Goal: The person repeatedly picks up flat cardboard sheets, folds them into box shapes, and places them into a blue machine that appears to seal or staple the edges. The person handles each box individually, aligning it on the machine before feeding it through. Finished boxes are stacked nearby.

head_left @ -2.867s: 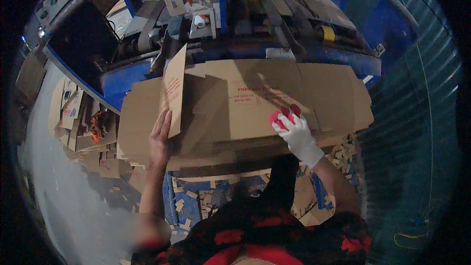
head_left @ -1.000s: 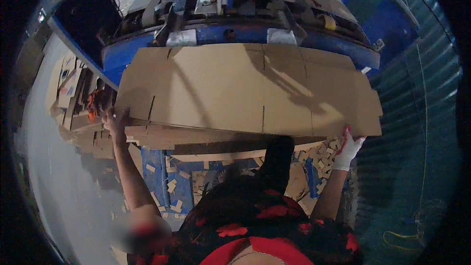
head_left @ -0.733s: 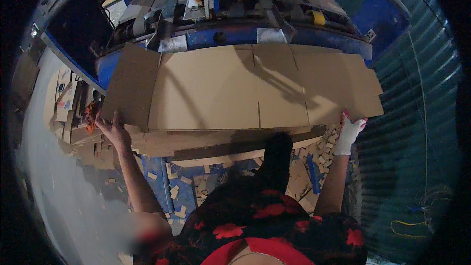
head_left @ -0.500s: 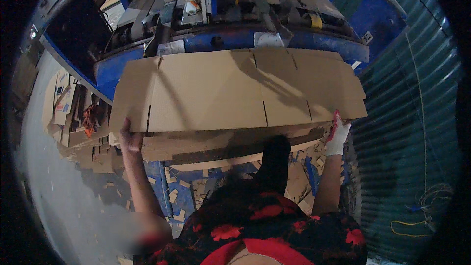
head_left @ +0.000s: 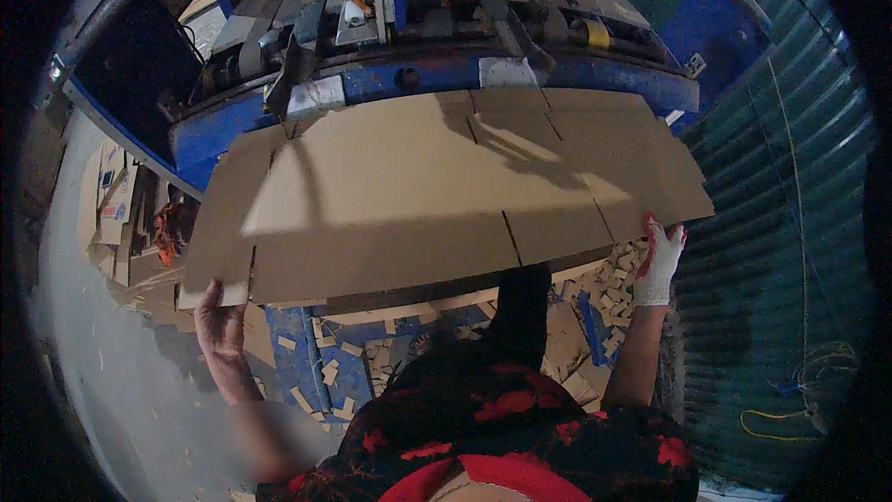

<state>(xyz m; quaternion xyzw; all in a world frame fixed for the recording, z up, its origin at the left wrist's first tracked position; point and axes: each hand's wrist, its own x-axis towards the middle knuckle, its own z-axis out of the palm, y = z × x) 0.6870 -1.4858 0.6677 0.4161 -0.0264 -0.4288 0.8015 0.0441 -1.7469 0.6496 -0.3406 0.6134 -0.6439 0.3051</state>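
Observation:
A wide, flat cardboard sheet (head_left: 390, 186) with dark slots along its long edges lies across the space between me and the blue machine. My left hand (head_left: 221, 323), bare, grips its near left corner, with the thumb on top. At the near right corner my right hand (head_left: 662, 256), in a white glove with red on it, holds the sheet by its edge. The far edge of the sheet reaches the machine's blue front beam (head_left: 409, 79), close to two pale metal plates (head_left: 316, 96). Most fingers of both hands are hidden under the cardboard.
More cardboard (head_left: 409, 299) shows beneath the sheet's near edge. Small cardboard scraps (head_left: 618, 288) litter the blue base (head_left: 288, 353) and the floor. Stacked cardboard (head_left: 116, 214) stands at the left beside an orange-red bundle (head_left: 169, 232). A green corrugated wall (head_left: 771, 251) closes the right side.
The cardboard sheet's near edge has come toward me, more so on the left, and the sheet now lies slightly askew. My left hand moved nearer and left, my right hand slightly right.

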